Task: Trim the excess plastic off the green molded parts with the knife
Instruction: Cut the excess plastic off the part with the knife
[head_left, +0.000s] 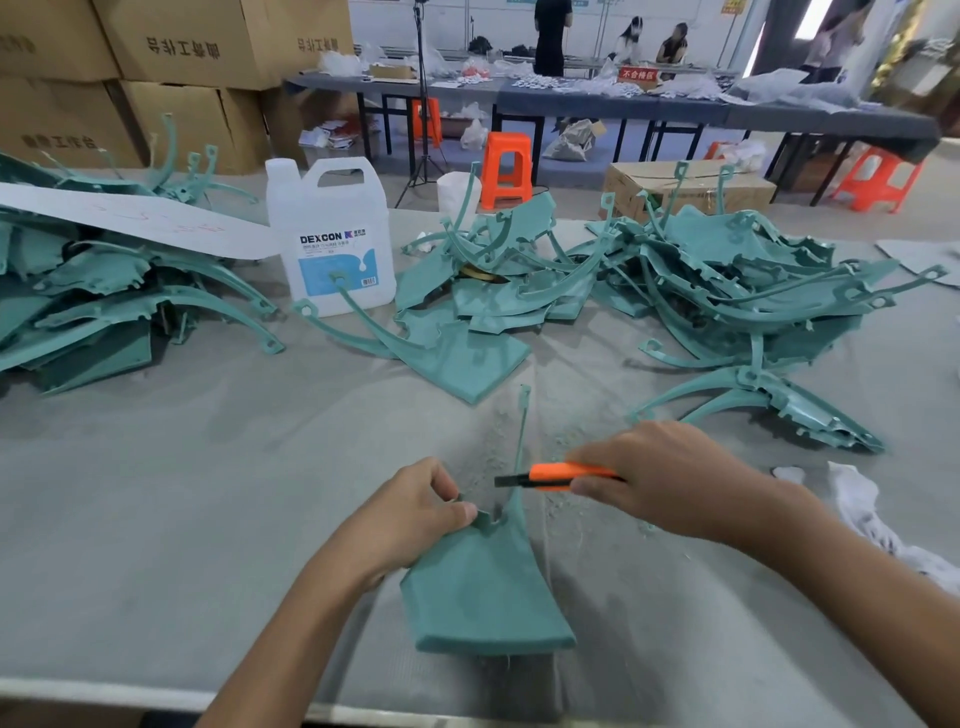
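Midway at best through a long job, a worker at a grey-clothed counter (208, 493) steadies one green part (483, 587) with the left hand (415, 512), whose grip pinches the part's ragged upper edge between thumb and fingers. The right hand (660, 478) has its grip wrapped round the orange knife (550, 477). The dark blade is out and points left, level with the base of the part's thin arm; whether steel meets plastic cannot be told. The part lies flat on the counter directly before the worker. It is a matte teal, fan-shaped panel with a thick rounded near edge, narrowing to a notched, jagged top from which the slender arm runs away to an eyelet tip (524, 395). That torn-looking flash beside the thumb appears not yet cut. Pale shavings (493, 441) on the cloth beyond the hands suggest trimming is under way. Behind lie a left pile (104, 291), a middle pile (498, 275) and a right pile (737, 280) of like parts. Many show ragged fringes, so most of the work seems to lie ahead. Which heap, if any, is finished cannot be told. A white jug (332, 234) stands between the left and middle piles.
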